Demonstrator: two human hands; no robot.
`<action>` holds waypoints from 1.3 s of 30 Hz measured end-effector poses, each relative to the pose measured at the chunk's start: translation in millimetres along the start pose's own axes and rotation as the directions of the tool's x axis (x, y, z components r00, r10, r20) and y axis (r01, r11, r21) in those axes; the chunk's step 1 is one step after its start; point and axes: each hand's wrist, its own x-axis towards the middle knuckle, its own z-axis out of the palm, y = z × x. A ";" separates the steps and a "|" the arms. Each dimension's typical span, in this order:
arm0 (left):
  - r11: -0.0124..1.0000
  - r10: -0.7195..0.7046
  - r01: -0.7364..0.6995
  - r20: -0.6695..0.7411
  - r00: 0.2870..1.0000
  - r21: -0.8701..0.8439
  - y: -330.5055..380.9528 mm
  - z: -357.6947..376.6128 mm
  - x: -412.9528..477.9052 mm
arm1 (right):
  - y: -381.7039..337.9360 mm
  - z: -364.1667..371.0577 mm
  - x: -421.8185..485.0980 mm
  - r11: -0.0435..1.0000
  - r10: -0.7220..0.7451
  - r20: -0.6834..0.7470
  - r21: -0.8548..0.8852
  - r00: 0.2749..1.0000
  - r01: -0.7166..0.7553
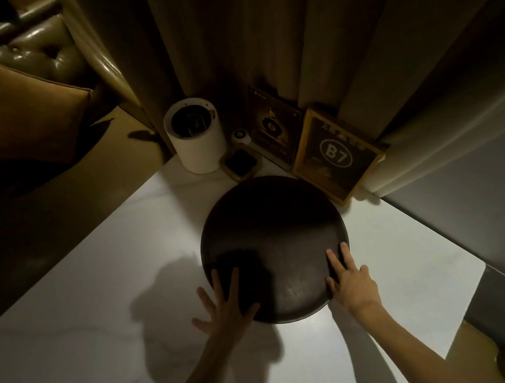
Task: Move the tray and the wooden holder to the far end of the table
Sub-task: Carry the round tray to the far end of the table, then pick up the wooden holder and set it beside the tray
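A round dark tray (272, 238) lies flat on the white marble table (95, 301), toward its far end. My left hand (227, 309) rests on the tray's near-left rim, fingers spread flat. My right hand (352, 285) lies on the near-right rim, fingers also spread and pointing away from me. Neither hand curls around the rim. A wooden-framed holder marked "B7" (337, 157) leans just beyond the tray at the far right, touching or nearly touching its rim. A small wooden holder with a dark inset (241, 163) sits right behind the tray's far edge.
At the far end stand a white cylinder (198, 143), a small round white object (240, 135) and a dark menu card (273, 124) against the curtain (233, 27). A padded bench with a cushion (16, 107) is on the left; a grey wall runs along the right.
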 end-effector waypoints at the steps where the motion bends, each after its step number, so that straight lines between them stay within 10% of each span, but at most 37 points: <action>1: 1.000 0.008 -0.008 0.010 1.000 0.004 -1.3 0.0 -0.6 | 0.2 2.3 -1.2 1.000 -0.003 -0.015 -0.005 1.000 0.002; 22: 0.977 0.039 -0.071 0.158 0.987 0.201 -16.2 -16.7 25.8 | -3.8 1.7 4.3 0.812 -0.171 0.238 -0.515 0.956 0.274; 26: 0.978 0.034 -0.073 0.198 0.980 0.197 -18.6 -31.5 28.6 | -19.9 -10.8 1.0 0.918 -0.124 0.260 -0.337 0.958 0.210; 29: 0.996 0.044 -0.050 0.066 0.997 0.080 -4.4 -29.6 -4.1 | -54.7 -16.8 -28.7 0.995 -0.050 0.023 0.089 0.998 0.048; 34: 0.955 0.011 -0.105 -0.322 0.947 -0.276 -19.1 -51.4 -89.0 | -128.5 -17.7 -88.3 0.885 -0.161 -0.083 0.429 0.983 0.181; 39: 0.774 -0.228 -0.048 -0.348 0.909 -0.632 -121.3 -65.4 -183.5 | -184.3 -7.7 -150.2 0.659 -0.336 -0.090 0.688 0.938 0.303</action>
